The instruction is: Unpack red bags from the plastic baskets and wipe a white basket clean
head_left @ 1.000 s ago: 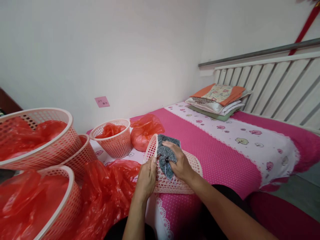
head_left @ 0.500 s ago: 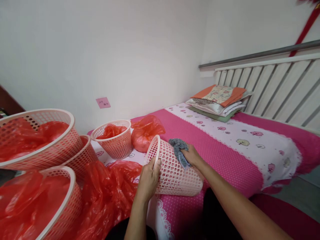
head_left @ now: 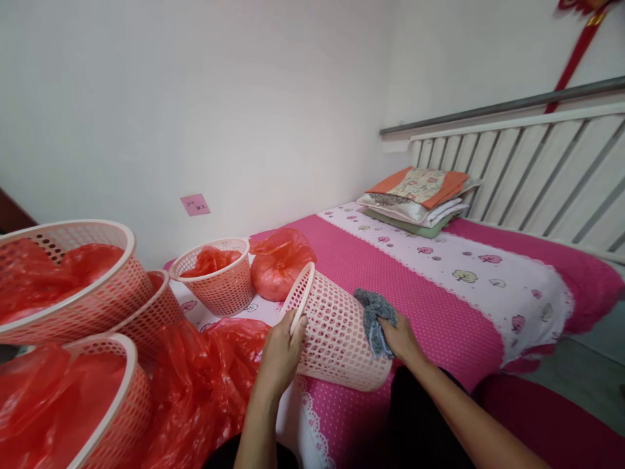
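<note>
A pale pink perforated plastic basket [head_left: 332, 326] lies tilted on its side over the bed edge, its rim facing left. My left hand [head_left: 283, 345] is closed on that rim, thumb outside. In my right hand [head_left: 399, 335] is a bunched grey cloth [head_left: 375, 316], pressed against the basket's side near its base. The fingers of my right hand are partly hidden by the cloth. Just left of my left hand lies a crumpled red plastic bag [head_left: 219, 378]. Behind the basket's rim stands a full, tied-looking red plastic bag [head_left: 280, 264].
Several pink baskets lined with red bags stand at the left, including a small one [head_left: 224, 286] and a large one [head_left: 112, 280]. A pink and white bedspread [head_left: 415, 293] covers the bed. Stacked cushions [head_left: 420, 195] lie by the white radiator [head_left: 517, 176]. A pink note [head_left: 195, 204] is on the wall.
My right hand has slid the grey cloth along the basket's side toward its base. My left hand keeps its hold on the rim. The view has shifted slightly right.
</note>
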